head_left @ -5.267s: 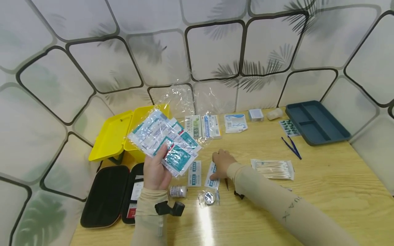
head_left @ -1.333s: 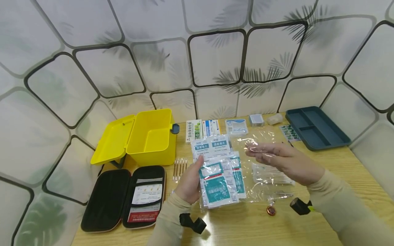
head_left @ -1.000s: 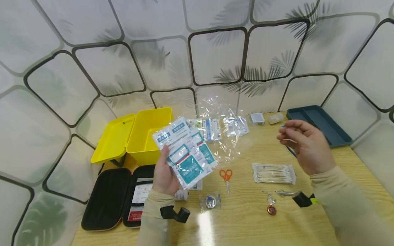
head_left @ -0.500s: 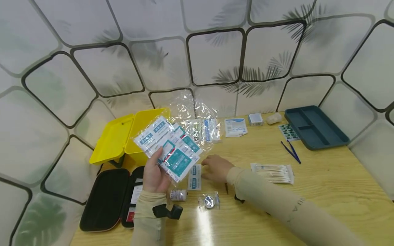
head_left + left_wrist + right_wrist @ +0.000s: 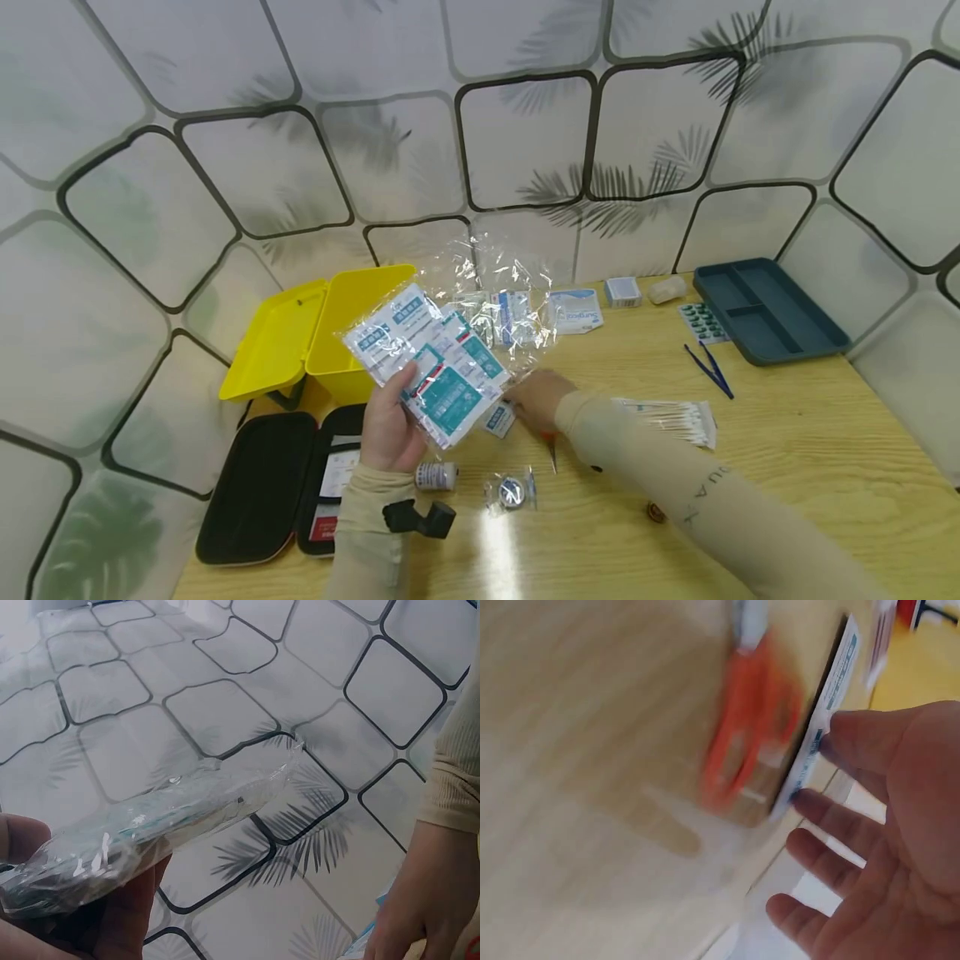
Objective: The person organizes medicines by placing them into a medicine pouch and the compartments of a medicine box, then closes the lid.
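Observation:
My left hand (image 5: 393, 425) grips a clear plastic bag (image 5: 495, 292) of flat packets, thumb on top; white alcohol pad packets and teal-and-white sachets (image 5: 450, 402) show through it. Seen from the left wrist, the bag (image 5: 150, 832) lies edge-on between thumb and fingers. My right hand (image 5: 542, 400) is just right of the bag, over the table. Its thumb and index finger pinch a white alcohol pad packet (image 5: 819, 724) with blue print, raised on edge, its other fingers spread. In the head view the bag partly hides this packet (image 5: 498, 418). Orange-handled scissors (image 5: 731, 712) lie beside it, blurred.
An open yellow box (image 5: 337, 354) and open black case (image 5: 258, 487) stand left. Nearby are a white bottle (image 5: 435, 476) and bagged tape roll (image 5: 512, 492). Cotton swabs (image 5: 678, 421), blue tweezers (image 5: 708, 369) and a compartment tray (image 5: 795, 325) lie right; small boxes (image 5: 622, 292) line the back.
The right hand first draws back to the right, then returns to the table's middle. The alcohol pad packet there, flat half a second ago, is now tilted up in its fingers. The left hand keeps the bag.

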`<control>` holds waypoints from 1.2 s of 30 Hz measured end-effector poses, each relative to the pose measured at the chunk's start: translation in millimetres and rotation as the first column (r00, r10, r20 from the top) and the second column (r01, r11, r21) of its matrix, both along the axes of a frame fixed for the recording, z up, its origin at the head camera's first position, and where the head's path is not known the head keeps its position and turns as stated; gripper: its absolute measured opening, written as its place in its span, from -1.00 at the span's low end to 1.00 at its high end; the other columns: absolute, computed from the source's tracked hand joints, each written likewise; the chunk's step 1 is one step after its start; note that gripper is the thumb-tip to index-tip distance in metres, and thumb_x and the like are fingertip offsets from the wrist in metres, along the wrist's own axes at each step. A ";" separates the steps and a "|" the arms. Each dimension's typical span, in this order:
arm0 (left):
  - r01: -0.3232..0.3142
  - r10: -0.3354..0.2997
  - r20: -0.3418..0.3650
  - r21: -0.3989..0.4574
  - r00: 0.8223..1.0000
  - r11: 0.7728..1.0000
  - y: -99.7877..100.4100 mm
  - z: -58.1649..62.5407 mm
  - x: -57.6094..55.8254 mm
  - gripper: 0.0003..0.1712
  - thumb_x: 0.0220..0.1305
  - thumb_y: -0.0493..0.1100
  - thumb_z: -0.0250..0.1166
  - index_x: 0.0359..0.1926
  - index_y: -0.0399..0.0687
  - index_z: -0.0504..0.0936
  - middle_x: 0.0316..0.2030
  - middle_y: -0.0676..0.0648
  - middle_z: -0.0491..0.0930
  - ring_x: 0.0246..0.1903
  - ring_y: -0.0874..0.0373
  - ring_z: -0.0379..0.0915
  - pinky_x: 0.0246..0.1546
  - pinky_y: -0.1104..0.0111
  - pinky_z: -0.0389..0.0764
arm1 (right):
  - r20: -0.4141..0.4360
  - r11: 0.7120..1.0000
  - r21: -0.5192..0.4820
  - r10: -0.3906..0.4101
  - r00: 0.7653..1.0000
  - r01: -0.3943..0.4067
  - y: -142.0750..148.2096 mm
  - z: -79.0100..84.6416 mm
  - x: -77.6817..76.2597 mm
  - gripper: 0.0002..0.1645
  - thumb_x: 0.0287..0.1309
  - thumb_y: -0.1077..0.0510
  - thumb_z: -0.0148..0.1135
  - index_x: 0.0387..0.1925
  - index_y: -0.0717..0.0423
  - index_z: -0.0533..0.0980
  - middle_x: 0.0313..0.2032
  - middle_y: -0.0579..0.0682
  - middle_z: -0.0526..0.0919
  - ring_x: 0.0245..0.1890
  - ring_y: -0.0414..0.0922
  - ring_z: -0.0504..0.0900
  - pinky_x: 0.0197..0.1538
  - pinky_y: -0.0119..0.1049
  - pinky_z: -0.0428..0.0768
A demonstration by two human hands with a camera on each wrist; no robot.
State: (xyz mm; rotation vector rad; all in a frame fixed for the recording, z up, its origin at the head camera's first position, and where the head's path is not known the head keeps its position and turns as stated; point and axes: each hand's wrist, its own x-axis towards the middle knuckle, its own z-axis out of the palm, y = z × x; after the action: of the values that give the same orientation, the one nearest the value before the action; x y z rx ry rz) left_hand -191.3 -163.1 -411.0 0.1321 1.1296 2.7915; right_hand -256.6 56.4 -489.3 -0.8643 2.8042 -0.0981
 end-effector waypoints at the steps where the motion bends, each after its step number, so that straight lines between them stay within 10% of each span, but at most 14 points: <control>1: 0.001 -0.001 -0.002 -0.007 1.000 1.000 0.3 0.1 -0.2 -0.45 0.50 -0.19 -0.07 0.44 0.13 0.13 0.37 -0.12 0.24 0.30 -0.07 0.24 0.17 0.08 0.43 | -0.005 1.000 0.015 -0.013 1.000 0.013 9.4 -0.1 -2.9 -0.61 0.31 0.03 0.12 0.15 -0.17 0.53 0.00 -0.01 0.63 0.01 0.03 0.54 0.10 -0.06 0.52; 13: 0.012 -0.012 -0.018 -0.021 1.000 1.000 1.3 -1.1 -0.1 -0.46 0.50 -0.19 -0.07 0.43 0.15 0.13 0.36 -0.12 0.26 0.30 -0.07 0.25 0.17 0.10 0.44 | 0.073 0.975 -0.069 -0.205 0.976 0.210 110.8 6.4 -27.6 -0.46 0.12 -0.05 0.34 0.11 0.08 0.53 0.02 0.15 0.50 0.03 0.13 0.42 0.08 0.07 0.49; 28: 0.057 -0.052 0.047 -0.115 0.998 0.992 9.0 -3.9 0.4 -0.47 0.45 -0.16 0.04 0.39 0.09 0.21 0.30 -0.13 0.35 0.23 -0.08 0.35 0.15 0.08 0.46 | 0.184 0.940 -0.121 -0.294 0.938 0.318 124.7 5.6 -39.4 -0.62 0.03 0.04 0.43 -0.19 0.16 0.52 -0.20 0.07 0.58 -0.14 0.04 0.52 -0.01 -0.03 0.53; 32: 0.053 -0.050 0.020 -0.149 0.999 0.987 13.0 -6.6 -0.1 -0.48 0.44 -0.24 0.03 0.38 -0.01 0.21 0.29 -0.18 0.35 0.17 -0.07 0.41 0.11 0.07 0.49 | 0.211 0.892 -0.283 -0.300 0.930 0.352 137.1 18.2 -29.1 -0.75 0.24 0.17 0.23 -0.07 0.16 0.54 -0.05 0.15 0.63 0.02 0.13 0.56 0.10 0.08 0.50; 36: 0.058 -0.059 0.000 -0.170 0.998 0.984 14.1 -8.6 -0.1 -0.47 0.43 -0.31 0.01 0.37 -0.06 0.21 0.28 -0.22 0.34 0.16 -0.10 0.43 0.08 0.05 0.51 | 0.209 0.750 -0.491 -0.392 0.896 0.443 161.4 38.4 -10.6 -0.70 0.38 0.13 0.06 0.05 0.18 0.49 -0.07 0.25 0.59 -0.21 0.12 0.66 -0.20 -0.06 0.65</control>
State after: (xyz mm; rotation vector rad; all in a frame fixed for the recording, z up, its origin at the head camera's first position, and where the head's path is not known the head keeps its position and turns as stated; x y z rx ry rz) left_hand -191.4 -149.0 -419.6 0.1532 1.3366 2.6309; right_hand -267.3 217.7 -450.9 -0.2670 2.8569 -0.9964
